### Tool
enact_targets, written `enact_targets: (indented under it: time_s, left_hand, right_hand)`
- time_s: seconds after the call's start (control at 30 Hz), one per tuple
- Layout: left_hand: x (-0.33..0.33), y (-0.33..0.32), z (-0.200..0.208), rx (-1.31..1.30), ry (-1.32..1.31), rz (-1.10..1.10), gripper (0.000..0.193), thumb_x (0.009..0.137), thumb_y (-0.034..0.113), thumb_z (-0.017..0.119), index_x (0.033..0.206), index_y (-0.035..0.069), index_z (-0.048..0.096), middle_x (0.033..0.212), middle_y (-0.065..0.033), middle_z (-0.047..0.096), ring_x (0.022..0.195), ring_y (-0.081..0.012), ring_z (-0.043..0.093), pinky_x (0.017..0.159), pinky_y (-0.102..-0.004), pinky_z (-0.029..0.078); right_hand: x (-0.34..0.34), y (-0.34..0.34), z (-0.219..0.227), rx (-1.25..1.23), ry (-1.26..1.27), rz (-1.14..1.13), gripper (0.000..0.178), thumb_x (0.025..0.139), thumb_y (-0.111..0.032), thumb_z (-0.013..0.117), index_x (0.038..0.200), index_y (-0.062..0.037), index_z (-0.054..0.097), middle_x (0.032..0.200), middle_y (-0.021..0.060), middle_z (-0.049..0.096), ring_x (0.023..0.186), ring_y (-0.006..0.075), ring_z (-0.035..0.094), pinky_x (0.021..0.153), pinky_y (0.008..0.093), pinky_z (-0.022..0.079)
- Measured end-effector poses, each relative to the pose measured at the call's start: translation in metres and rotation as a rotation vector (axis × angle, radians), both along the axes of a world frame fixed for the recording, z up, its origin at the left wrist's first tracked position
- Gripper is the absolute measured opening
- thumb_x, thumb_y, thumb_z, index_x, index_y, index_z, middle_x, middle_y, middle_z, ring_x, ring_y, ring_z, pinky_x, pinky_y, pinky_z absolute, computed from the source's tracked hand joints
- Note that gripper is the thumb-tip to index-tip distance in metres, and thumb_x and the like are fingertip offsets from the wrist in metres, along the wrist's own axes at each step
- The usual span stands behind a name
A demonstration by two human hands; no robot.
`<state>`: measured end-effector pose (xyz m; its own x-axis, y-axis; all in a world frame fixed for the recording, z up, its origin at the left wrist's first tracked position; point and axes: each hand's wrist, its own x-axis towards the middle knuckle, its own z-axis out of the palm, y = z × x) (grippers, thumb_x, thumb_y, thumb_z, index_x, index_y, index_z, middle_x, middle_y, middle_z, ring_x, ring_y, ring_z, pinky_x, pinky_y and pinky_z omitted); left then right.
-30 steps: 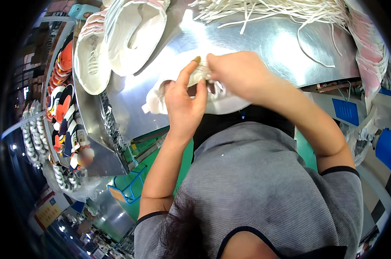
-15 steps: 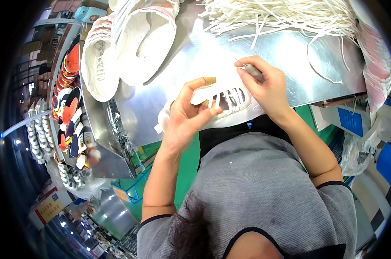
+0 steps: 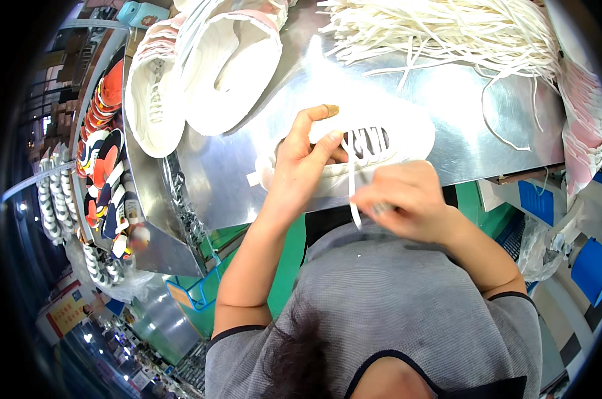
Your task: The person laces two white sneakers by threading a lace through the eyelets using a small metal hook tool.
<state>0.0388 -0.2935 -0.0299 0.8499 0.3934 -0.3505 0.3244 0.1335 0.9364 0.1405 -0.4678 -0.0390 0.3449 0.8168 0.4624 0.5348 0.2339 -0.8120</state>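
A white shoe upper (image 3: 407, 133), partly laced, lies on the metal table in front of me. My left hand (image 3: 304, 156) grips its opening near the laces, thumb on top and some fingers inside; tan tape wraps one fingertip. A white shoelace (image 3: 353, 183) runs out of the eyelets and hangs over the near side of the upper. Beside that lace, my right hand (image 3: 410, 199) is closed and smeared by motion. It is around a small grey-handled hook tool (image 3: 381, 208), mostly hidden by the fingers.
Stacked white shoe uppers (image 3: 198, 110) stand at the far left. A heap of white laces (image 3: 440, 33) covers the far side of the metal table (image 3: 460, 156). More pink and white pieces (image 3: 585, 126) hang at the right edge. Colourful shoe parts (image 3: 107, 169) fill a rack at left.
My right hand has moved down toward me from above the shoe. A length of lace now hangs over the near side. My left hand and the upper have shifted slightly.
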Motion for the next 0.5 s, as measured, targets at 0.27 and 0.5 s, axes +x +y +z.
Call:
enact_targets:
  time_s: [0.27, 0.5]
  left_hand:
    - [-0.047, -0.020, 0.029, 0.800, 0.030, -0.110, 0.052, 0.092, 0.015, 0.068, 0.136, 0.002, 0.045, 0.101, -0.0227, 0.069, 0.088, -0.0391, 0.069, 0.078, -0.0426, 0.052]
    - [-0.051, -0.028, 0.012, 1.012, -0.035, -0.103, 0.022, 0.088, 0.010, 0.071, 0.106, 0.003, 0.061, 0.085, -0.0178, 0.067, 0.075, -0.0324, 0.067, 0.065, -0.0374, 0.050]
  right_hand:
    - [-0.002, -0.025, -0.015, -0.391, 0.755, -0.226, 0.012, 0.089, -0.011, 0.071, 0.097, -0.0015, 0.073, 0.072, -0.0005, 0.066, 0.066, 0.0034, 0.055, 0.054, 0.0191, 0.042]
    - [-0.018, 0.005, -0.014, -0.350, 0.812, -0.142, 0.017, 0.087, -0.019, 0.074, 0.090, -0.0013, 0.073, 0.069, -0.0048, 0.061, 0.060, 0.0040, 0.049, 0.055, 0.0205, 0.039]
